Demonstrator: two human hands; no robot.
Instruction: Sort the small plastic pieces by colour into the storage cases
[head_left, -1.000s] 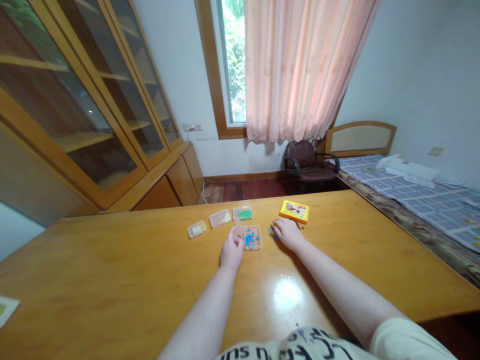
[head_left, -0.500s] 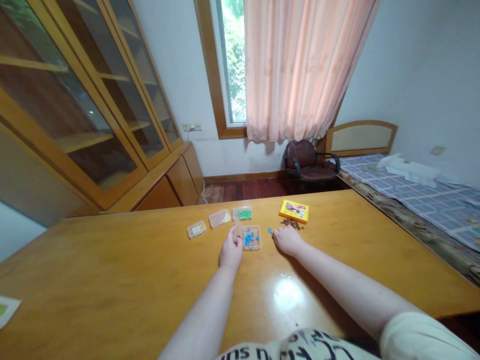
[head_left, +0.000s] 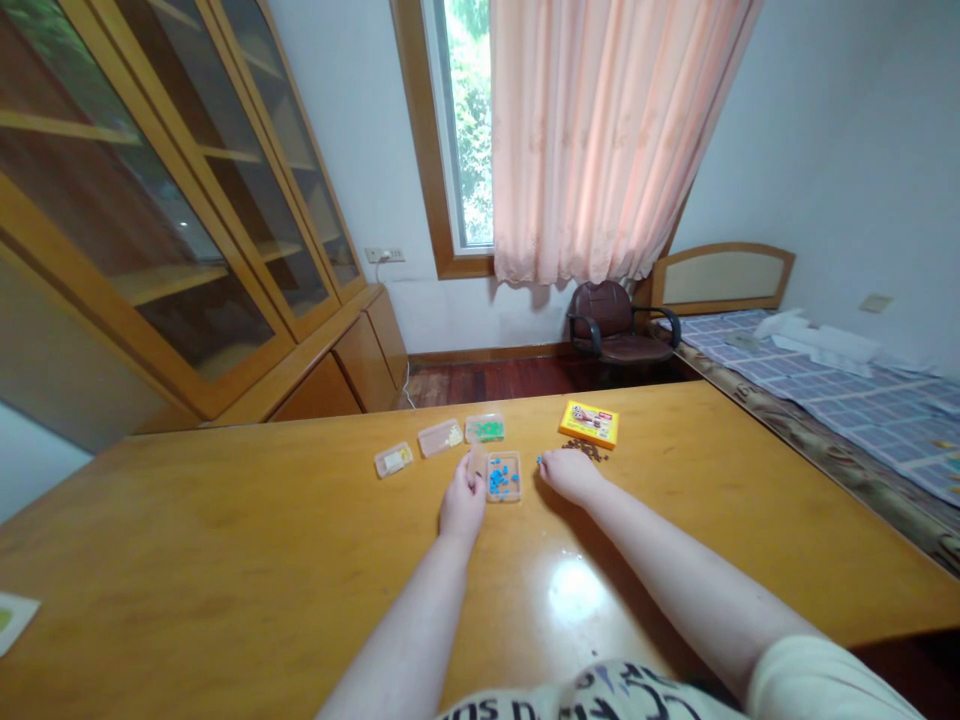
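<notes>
My left hand [head_left: 462, 500] is closed on a flat, pale translucent piece [head_left: 478, 460], held upright at the left side of a small clear box [head_left: 519, 478]. Several small blue pieces [head_left: 498, 480] lie loose inside that box. My right hand [head_left: 568, 472] rests low over the table, right of the box, with its fingertips pinched at a small blue piece [head_left: 538, 461]. The fingers hide most of that piece. Just beyond this hand lies a heap of small brown pieces [head_left: 589, 450], partly covered by it.
A yellow flat box [head_left: 589, 424] lies behind the brown heap. Left of centre are a clear box with green pieces [head_left: 484, 429], one with cream pieces [head_left: 440, 438] and a smaller one with white and yellow contents [head_left: 394, 460]. All stand on the wooden table [head_left: 262, 560].
My right hand has shifted slightly left, and its fingertips now cover most of the blue piece that showed beside them. My left hand has stayed in place.
</notes>
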